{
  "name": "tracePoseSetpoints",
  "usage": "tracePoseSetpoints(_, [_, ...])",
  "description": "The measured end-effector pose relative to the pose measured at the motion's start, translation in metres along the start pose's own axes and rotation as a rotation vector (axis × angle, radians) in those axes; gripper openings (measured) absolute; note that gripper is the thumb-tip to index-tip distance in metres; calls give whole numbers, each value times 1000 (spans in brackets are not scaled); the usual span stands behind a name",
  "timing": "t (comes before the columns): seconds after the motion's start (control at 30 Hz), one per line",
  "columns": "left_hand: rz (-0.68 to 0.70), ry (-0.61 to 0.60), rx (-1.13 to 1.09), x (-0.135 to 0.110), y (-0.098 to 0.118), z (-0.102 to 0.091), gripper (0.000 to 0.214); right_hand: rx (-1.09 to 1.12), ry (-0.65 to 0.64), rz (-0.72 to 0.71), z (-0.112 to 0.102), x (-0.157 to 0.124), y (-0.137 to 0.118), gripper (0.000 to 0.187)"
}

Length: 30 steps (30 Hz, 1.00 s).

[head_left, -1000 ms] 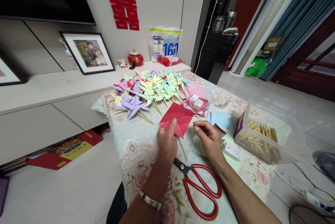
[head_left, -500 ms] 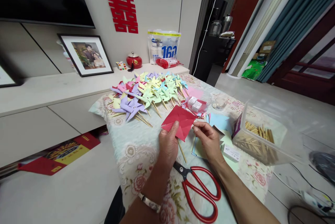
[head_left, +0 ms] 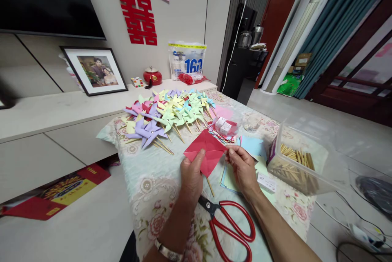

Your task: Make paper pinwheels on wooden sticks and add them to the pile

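A square of red paper [head_left: 208,143] with crease or cut lines toward its middle is held above the table. My left hand [head_left: 192,174] grips its lower left side, thumb on top. My right hand [head_left: 241,166] pinches its right corner between thumb and fingertips. Below the paper a thin wooden stick [head_left: 210,187] shows; whether it touches the paper I cannot tell. Red-handled scissors [head_left: 228,225] lie on the flowered tablecloth [head_left: 147,196] close to my wrists. Past the paper lie many finished paper pinwheels [head_left: 171,110] in pastel colours, on sticks.
A clear plastic bin [head_left: 294,176] of wooden sticks [head_left: 290,153] stands at the right. Coloured paper sheets [head_left: 251,145] and a small white box [head_left: 266,182] lie beside my right hand. Behind is a low cabinet [head_left: 61,110] with a framed photo [head_left: 96,70] and a red pot [head_left: 152,77].
My right fingers have come onto the paper's right corner, and the paper now lies flatter and more open to view. The whole view has shifted slightly.
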<state>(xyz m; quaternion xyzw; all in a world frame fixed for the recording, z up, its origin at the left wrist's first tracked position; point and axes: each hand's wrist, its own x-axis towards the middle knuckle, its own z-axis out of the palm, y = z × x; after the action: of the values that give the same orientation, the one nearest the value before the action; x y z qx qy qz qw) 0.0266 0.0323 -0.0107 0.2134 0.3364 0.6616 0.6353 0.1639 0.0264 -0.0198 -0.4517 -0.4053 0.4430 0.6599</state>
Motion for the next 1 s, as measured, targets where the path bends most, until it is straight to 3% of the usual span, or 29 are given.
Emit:
tracePoseSetpoints(0.23, [-6, -1, 50, -1, 1, -2, 20, 26, -46, 39, 0, 0, -2, 30])
tracePoseSetpoints(0.43, [-51, 30, 20, -2, 2, -2, 21, 69, -13, 37, -1, 1, -3, 27])
tracePoseSetpoints(0.6, [-73, 9, 19, -3, 3, -1, 25, 120, -79, 63, 1, 0, -5, 29])
tracePoseSetpoints(0.83, [-73, 68, 8, -3, 5, 2, 32, 120, -129, 75, 4, -3, -6, 34])
tracePoseSetpoints(1.0, [-117, -22, -9, -5, 5, 2, 31, 79, -191, 90, 10, -8, -3, 30])
